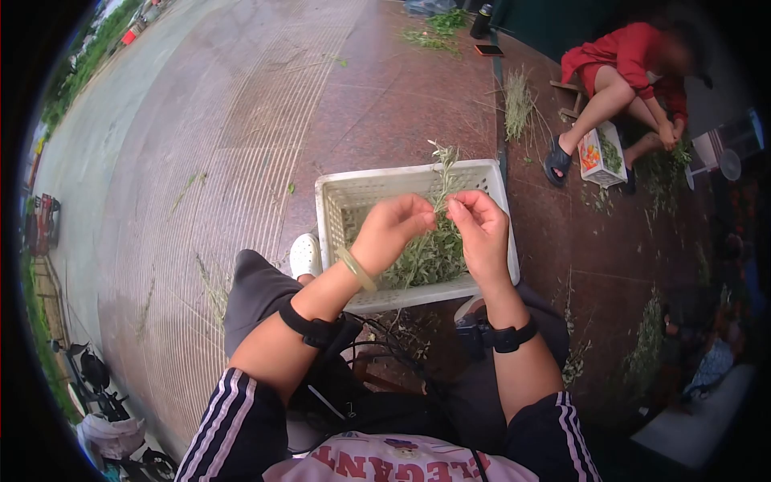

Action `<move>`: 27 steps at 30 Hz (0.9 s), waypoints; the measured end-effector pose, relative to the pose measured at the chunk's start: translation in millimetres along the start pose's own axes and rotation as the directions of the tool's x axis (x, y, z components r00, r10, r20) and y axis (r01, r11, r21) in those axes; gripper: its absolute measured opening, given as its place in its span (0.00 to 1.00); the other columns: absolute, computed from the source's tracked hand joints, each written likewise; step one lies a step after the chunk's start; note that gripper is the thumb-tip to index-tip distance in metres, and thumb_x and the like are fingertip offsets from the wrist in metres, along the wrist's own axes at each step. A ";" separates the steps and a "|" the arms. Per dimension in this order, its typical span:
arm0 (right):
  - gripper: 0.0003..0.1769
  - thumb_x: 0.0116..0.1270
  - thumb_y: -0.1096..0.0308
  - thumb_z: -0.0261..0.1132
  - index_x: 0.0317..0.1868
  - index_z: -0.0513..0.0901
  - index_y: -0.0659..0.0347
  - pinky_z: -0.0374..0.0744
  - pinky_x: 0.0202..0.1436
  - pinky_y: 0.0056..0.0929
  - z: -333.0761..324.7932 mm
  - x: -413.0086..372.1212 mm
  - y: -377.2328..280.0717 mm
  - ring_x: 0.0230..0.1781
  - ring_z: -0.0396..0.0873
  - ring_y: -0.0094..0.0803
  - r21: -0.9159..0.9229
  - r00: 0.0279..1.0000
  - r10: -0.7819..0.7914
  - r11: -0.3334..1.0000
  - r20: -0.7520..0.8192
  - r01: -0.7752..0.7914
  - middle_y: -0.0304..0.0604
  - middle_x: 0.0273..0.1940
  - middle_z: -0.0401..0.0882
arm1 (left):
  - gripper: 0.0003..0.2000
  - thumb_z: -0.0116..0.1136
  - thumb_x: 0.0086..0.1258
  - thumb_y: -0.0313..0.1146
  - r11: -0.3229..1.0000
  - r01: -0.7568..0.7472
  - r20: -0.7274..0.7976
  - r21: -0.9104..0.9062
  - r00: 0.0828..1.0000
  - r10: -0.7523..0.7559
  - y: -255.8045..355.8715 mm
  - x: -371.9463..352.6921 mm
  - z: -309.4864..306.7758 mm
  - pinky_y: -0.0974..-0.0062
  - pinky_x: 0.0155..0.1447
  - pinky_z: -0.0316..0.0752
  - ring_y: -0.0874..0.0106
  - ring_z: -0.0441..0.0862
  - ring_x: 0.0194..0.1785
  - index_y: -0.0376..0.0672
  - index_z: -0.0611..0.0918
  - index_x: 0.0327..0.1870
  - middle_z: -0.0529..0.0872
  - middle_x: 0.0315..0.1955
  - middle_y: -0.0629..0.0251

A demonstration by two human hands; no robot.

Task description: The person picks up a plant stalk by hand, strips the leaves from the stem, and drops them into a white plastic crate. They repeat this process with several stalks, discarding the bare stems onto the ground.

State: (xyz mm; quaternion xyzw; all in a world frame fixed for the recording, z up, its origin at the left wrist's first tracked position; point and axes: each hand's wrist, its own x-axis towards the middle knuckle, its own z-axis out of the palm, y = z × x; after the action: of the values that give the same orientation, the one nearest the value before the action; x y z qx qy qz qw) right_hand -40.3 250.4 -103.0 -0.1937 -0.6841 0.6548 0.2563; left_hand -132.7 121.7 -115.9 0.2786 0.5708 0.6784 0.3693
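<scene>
A white plastic crate (pixel 324 233) with slotted walls stands in front of my knees. Inside it lies a heap of loose green leaves (pixel 430 263). Over the crate, my left hand (pixel 399 226) pinches a leafy sprig (pixel 445 173) whose pale green tip points away from me. From the other side my right hand (pixel 482 227) closes thumb and forefinger on the same sprig, just beside the left fingertips. The sprig's lower part is hidden behind my fingers.
At right a person in red (pixel 634 60) sits bent over a smaller white crate (pixel 594 165) with leaves. Bundles of cut stems (pixel 518 104) lie on the reddish floor (pixel 401 120). A phone (pixel 488 51) and a dark bottle (pixel 481 22) are farther off. A motorbike (pixel 96 386) stands lower left.
</scene>
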 end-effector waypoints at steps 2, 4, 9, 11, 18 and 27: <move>0.06 0.60 0.72 0.61 0.35 0.77 0.67 0.71 0.37 0.17 -0.5 0.6 1.9 0.31 0.73 0.17 0.005 1.000 -0.002 1.000 0.003 0.002 0.36 0.31 0.78 | 0.06 0.53 0.65 0.29 1.000 -0.015 -0.027 -0.012 1.000 0.015 -3.9 1.7 -1.2 0.83 0.40 0.69 0.82 0.74 0.33 0.36 0.76 0.36 0.80 0.28 0.70; 0.07 0.60 0.72 0.61 0.36 0.77 0.67 0.71 0.37 0.18 0.7 1.4 -2.2 0.32 0.73 0.18 0.011 1.000 -0.004 1.000 0.009 0.004 0.37 0.31 0.78 | 0.06 0.53 0.65 0.30 0.999 -0.024 -0.044 -0.022 0.999 0.023 -4.2 2.8 -1.3 0.82 0.39 0.69 0.81 0.74 0.33 0.36 0.76 0.36 0.80 0.27 0.69; 0.08 0.59 0.71 0.62 0.36 0.77 0.68 0.73 0.36 0.19 5.0 0.5 -7.5 0.31 0.76 0.21 0.007 0.997 0.006 1.000 0.082 -0.007 0.38 0.30 0.78 | 0.05 0.52 0.67 0.29 1.000 -0.019 0.004 -0.007 1.000 0.019 -4.5 3.0 -2.0 0.83 0.42 0.69 0.81 0.73 0.34 0.36 0.76 0.36 0.79 0.30 0.69; 0.08 0.59 0.71 0.63 0.35 0.77 0.68 0.74 0.34 0.21 4.1 -1.5 -6.1 0.29 0.78 0.23 0.001 0.995 0.033 0.999 0.095 -0.033 0.39 0.29 0.78 | 0.05 0.52 0.67 0.29 1.000 -0.011 0.009 -0.009 1.000 0.011 -4.4 2.3 -0.6 0.83 0.42 0.68 0.81 0.73 0.35 0.36 0.76 0.36 0.79 0.30 0.70; 0.09 0.56 0.70 0.64 0.29 0.77 0.68 0.73 0.30 0.24 3.5 -1.5 -16.7 0.26 0.79 0.30 -0.321 0.987 -0.141 0.934 0.077 0.159 0.45 0.26 0.78 | 0.05 0.50 0.68 0.29 0.999 -0.008 0.036 0.050 0.999 0.006 -2.4 1.8 1.8 0.83 0.42 0.67 0.82 0.71 0.34 0.37 0.74 0.35 0.76 0.29 0.72; 0.08 0.53 0.69 0.65 0.27 0.78 0.67 0.72 0.33 0.26 -0.2 -2.7 -23.0 0.26 0.77 0.34 -0.377 0.977 -0.212 0.905 0.009 0.199 0.45 0.25 0.77 | 0.05 0.49 0.68 0.30 0.986 -0.003 0.083 0.167 0.997 -0.011 17.2 0.2 5.5 0.84 0.42 0.66 0.85 0.70 0.35 0.38 0.74 0.34 0.75 0.28 0.74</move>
State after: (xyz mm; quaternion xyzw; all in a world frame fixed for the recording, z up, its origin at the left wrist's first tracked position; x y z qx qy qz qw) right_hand -36.4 247.3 -80.3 -0.1764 -0.8090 0.4780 0.2929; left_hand -131.6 123.7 -98.0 0.3354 0.6101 0.6154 0.3695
